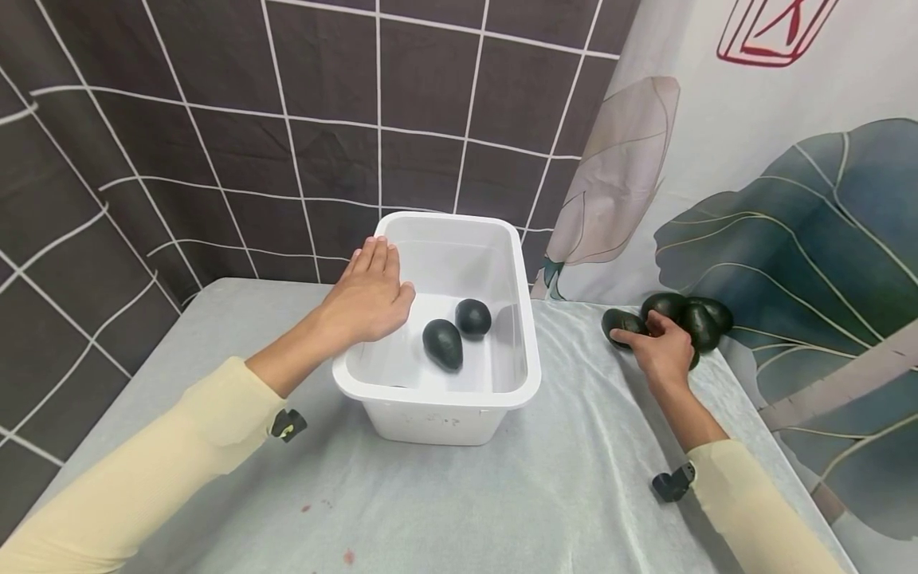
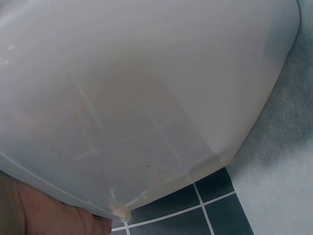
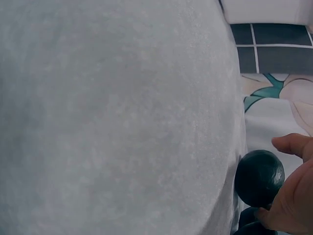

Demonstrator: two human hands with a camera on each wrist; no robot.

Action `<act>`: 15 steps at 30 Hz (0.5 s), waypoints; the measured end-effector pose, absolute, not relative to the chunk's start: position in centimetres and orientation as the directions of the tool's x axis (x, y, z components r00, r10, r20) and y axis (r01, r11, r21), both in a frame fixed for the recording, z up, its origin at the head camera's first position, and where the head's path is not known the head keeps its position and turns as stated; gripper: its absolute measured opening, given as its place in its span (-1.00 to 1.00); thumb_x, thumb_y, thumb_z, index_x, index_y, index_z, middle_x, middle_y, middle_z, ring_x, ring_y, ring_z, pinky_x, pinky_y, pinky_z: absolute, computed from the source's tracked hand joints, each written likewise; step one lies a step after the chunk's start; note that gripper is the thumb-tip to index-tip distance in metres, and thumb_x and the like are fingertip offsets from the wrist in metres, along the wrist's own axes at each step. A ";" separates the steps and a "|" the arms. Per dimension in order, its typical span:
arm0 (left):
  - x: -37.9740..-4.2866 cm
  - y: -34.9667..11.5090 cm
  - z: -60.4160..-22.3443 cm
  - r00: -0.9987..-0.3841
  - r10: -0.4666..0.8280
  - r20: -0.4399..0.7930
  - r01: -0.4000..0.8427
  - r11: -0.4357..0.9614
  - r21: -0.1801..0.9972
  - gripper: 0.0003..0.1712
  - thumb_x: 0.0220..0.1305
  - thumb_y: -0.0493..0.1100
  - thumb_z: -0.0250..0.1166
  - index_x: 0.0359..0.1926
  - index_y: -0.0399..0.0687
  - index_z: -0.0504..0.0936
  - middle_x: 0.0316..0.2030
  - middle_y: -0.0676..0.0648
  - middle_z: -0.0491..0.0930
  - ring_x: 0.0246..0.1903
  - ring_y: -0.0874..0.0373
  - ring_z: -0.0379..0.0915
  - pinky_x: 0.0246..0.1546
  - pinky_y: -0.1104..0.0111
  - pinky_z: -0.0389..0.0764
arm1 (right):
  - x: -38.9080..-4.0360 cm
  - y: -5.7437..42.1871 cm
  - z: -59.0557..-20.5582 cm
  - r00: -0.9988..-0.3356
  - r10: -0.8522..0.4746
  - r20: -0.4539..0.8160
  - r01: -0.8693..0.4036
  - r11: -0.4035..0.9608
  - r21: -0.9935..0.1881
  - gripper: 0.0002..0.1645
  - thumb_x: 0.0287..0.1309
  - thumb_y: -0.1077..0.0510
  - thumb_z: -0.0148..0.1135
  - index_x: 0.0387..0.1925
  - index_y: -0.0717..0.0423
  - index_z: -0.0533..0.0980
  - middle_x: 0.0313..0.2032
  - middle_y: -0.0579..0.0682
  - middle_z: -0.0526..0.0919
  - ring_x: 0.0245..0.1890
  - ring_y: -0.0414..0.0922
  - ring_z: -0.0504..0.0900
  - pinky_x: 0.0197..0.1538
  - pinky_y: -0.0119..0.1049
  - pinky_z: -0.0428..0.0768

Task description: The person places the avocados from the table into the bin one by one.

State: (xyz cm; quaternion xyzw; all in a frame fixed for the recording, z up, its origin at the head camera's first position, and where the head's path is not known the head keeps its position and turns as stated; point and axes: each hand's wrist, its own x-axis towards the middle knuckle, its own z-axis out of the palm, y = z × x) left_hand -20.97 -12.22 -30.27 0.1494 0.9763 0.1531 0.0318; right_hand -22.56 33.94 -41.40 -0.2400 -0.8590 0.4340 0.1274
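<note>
Sleeves (image 1: 136, 466) were closest tbh. At 3 o'clock an avocado (image 1: 621, 320) was straddled by the right hand (image 1: 663, 351), pinched or not couldn't be told; tub (image 1: 437, 418) was seen at its 9, flanked by straight-fingered left hand (image 1: 367, 299).

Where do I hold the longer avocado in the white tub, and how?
I'd grip the longer avocado around its plump middle, from above: it lies on its side, the white tub walls it in, and the rounder avocado sits close.
</note>
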 end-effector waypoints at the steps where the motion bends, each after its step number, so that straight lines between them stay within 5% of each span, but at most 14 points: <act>1: -21.0 -12.2 -30.3 -0.953 0.301 -0.016 0.282 0.908 0.309 -0.07 0.71 0.08 -0.33 0.77 -0.53 -0.18 0.81 -0.49 -0.33 0.85 -0.37 -0.48 0.87 -0.14 -0.32 | -22.5 33.9 -41.4 -0.856 0.516 0.012 0.301 0.518 -0.801 0.11 0.22 0.01 0.67 0.72 0.06 0.37 0.63 0.17 0.51 0.70 0.18 0.37 0.81 0.12 0.18; 15: -21.0 -12.3 -30.2 -0.954 0.299 -0.013 0.282 0.910 0.303 -0.08 0.71 0.07 -0.32 0.77 -0.54 -0.17 0.80 -0.50 -0.32 0.85 -0.38 -0.47 0.87 -0.15 -0.30 | -22.4 34.5 -41.4 -0.918 0.398 0.003 0.296 0.686 -0.664 0.16 0.27 0.04 0.62 0.74 0.24 0.26 0.70 0.40 0.31 0.69 0.55 0.14 0.74 0.42 0.13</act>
